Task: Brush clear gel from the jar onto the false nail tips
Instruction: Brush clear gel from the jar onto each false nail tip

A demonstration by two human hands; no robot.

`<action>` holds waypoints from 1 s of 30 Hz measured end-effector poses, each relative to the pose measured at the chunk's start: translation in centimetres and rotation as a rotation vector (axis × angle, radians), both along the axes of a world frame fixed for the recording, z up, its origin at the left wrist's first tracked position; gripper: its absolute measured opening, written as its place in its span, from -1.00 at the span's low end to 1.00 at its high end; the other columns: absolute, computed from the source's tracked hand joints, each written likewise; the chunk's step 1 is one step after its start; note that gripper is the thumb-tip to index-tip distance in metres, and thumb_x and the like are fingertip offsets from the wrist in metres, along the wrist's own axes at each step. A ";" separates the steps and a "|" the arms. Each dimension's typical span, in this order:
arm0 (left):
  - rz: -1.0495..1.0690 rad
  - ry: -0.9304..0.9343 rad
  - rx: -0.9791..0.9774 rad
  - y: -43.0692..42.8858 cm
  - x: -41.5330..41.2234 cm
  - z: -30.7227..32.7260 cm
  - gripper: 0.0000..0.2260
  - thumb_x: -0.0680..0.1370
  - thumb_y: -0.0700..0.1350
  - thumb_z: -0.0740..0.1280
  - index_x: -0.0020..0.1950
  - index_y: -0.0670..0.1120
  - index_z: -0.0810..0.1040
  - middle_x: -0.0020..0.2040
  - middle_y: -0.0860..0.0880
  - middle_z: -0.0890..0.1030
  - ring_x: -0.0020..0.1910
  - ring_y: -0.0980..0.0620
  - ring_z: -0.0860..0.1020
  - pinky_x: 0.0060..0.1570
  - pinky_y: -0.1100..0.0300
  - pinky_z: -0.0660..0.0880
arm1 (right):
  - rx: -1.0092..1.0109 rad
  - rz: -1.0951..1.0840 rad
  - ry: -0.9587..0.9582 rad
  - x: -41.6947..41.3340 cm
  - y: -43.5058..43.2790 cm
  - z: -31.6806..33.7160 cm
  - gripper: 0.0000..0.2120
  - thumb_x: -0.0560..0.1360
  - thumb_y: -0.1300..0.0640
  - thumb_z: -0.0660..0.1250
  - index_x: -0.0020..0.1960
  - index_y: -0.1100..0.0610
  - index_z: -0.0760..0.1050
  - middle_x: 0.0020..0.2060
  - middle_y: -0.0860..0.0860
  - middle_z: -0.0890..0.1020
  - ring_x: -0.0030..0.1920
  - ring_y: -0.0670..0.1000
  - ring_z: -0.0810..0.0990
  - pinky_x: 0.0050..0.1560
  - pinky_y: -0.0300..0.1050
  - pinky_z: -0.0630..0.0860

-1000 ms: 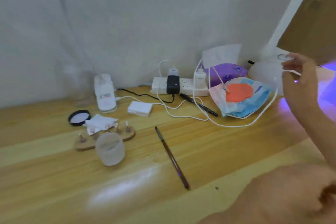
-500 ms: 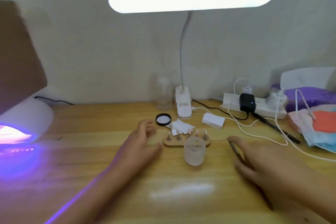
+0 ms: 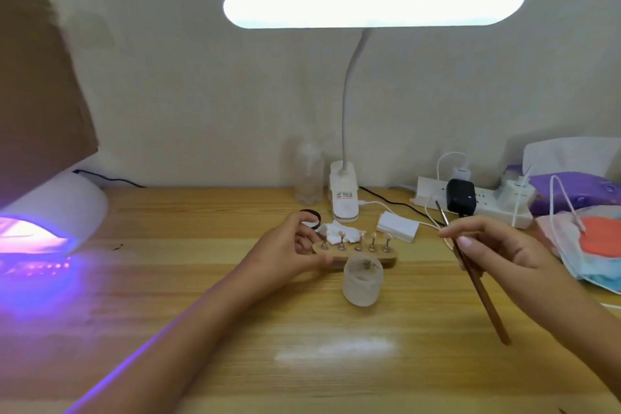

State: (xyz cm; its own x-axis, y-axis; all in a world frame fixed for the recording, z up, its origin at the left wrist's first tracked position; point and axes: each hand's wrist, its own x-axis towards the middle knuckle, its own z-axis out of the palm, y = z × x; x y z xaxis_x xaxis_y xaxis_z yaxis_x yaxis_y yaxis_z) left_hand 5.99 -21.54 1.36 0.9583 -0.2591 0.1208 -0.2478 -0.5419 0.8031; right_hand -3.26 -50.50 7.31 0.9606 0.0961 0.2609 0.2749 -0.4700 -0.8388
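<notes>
A frosted open jar [image 3: 363,282] of clear gel stands at the middle of the wooden table. Just behind it lies an oval wooden stand [image 3: 386,258] with several false nail tips [image 3: 361,240] on small posts. My left hand [image 3: 285,254] grips the stand's left end, thumb in front and fingers behind. My right hand [image 3: 497,247] pinches a thin brown brush [image 3: 480,289] raised to the right of the stand, its bristle end pointing up and away toward the power strip.
The jar's black lid [image 3: 311,214] and a crumpled white tissue [image 3: 336,232] lie behind the stand. A clip-on desk lamp [image 3: 342,198] and a clear bottle [image 3: 308,178] stand at the back. A lit UV nail lamp [image 3: 50,212] is at the left; a power strip [image 3: 470,200], cables and face masks [image 3: 598,245] at the right.
My right hand has picked the brush up off the table and lifted it. My left hand has moved right and taken hold of the stand's left end.
</notes>
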 end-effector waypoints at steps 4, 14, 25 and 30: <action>0.050 0.091 -0.278 0.5 0.3 1.4 -0.50 0.37 -0.04 0.56 0.21 0.03 0.43 0.00 0.04 0.64 -0.16 0.22 0.59 -0.09 0.34 0.53 | 0.268 0.004 0.041 -0.4 0.2 0.0 -0.78 0.44 -0.02 0.24 -0.06 -0.12 0.67 -0.30 -0.04 0.62 -0.26 -0.13 0.60 -0.18 -0.34 0.57; -0.020 0.059 -0.652 1.1 -6.0 5.3 -0.49 0.29 0.04 0.54 0.19 -0.02 0.53 0.07 0.03 0.67 0.11 0.08 0.63 0.05 0.30 0.54 | 0.928 -0.082 0.045 1.5 -2.0 -1.6 -0.70 0.60 0.35 0.13 0.04 0.13 0.61 -0.26 0.01 0.64 -0.24 -0.09 0.63 -0.21 -0.32 0.58; -0.439 0.164 -0.139 -2.6 -10.5 0.2 -0.65 0.48 -0.12 0.49 0.09 -0.09 0.36 0.18 0.16 0.62 0.19 0.14 0.58 0.26 0.20 0.46 | 0.818 -0.048 -0.010 1.7 -1.6 -3.5 -0.77 0.62 0.30 0.15 0.07 0.12 0.56 -0.20 0.06 0.68 -0.16 -0.03 0.67 -0.18 -0.27 0.60; -0.378 0.111 0.035 -3.3 -10.3 -0.3 -0.68 0.49 -0.08 0.47 0.14 0.10 0.42 0.24 0.15 0.55 0.23 0.35 0.49 0.26 0.28 0.43 | 0.833 0.061 0.116 1.1 -0.6 -4.6 -0.82 0.59 0.25 0.17 0.04 0.12 0.54 -0.24 0.07 0.64 -0.18 0.00 0.64 -0.13 -0.16 0.62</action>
